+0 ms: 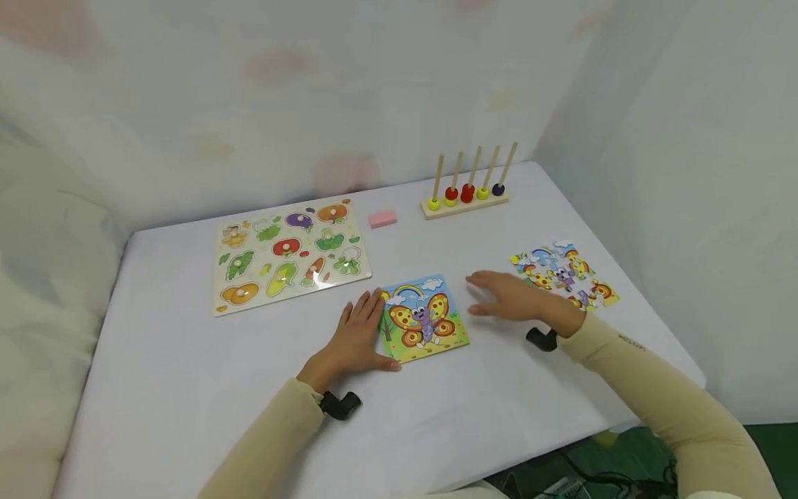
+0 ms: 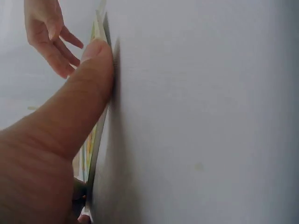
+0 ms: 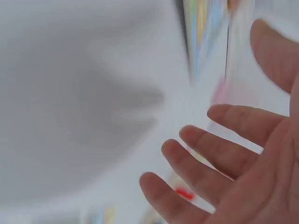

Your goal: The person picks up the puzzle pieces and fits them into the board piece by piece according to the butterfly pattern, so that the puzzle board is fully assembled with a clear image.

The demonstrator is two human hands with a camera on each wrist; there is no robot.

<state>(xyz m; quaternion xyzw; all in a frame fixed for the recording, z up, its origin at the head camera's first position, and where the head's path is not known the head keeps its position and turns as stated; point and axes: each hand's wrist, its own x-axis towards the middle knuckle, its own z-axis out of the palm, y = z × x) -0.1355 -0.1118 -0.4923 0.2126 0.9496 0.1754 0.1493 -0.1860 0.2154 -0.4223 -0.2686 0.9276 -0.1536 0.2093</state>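
Observation:
A square butterfly picture board [image 1: 424,317] lies on the white table in the head view. My left hand [image 1: 354,341] rests along its left side, fingers spread and fairly straight, with the thumb at the near left corner. The left wrist view shows that thumb [image 2: 79,95] against the board's edge; the other fingers are mostly hidden. My right hand [image 1: 514,296] is held above the table between this board and a second butterfly puzzle [image 1: 564,276] with gaps between its pieces. Nothing is in the right hand, and its fingers [image 3: 243,122] are spread apart in the right wrist view.
A vegetable peg puzzle [image 1: 287,253] lies at the back left. Beside it sits a pink block [image 1: 382,219]. A wooden bead stand [image 1: 464,206] with upright rods and coloured beads stands near the back edge, against the fabric wall [image 1: 280,104].

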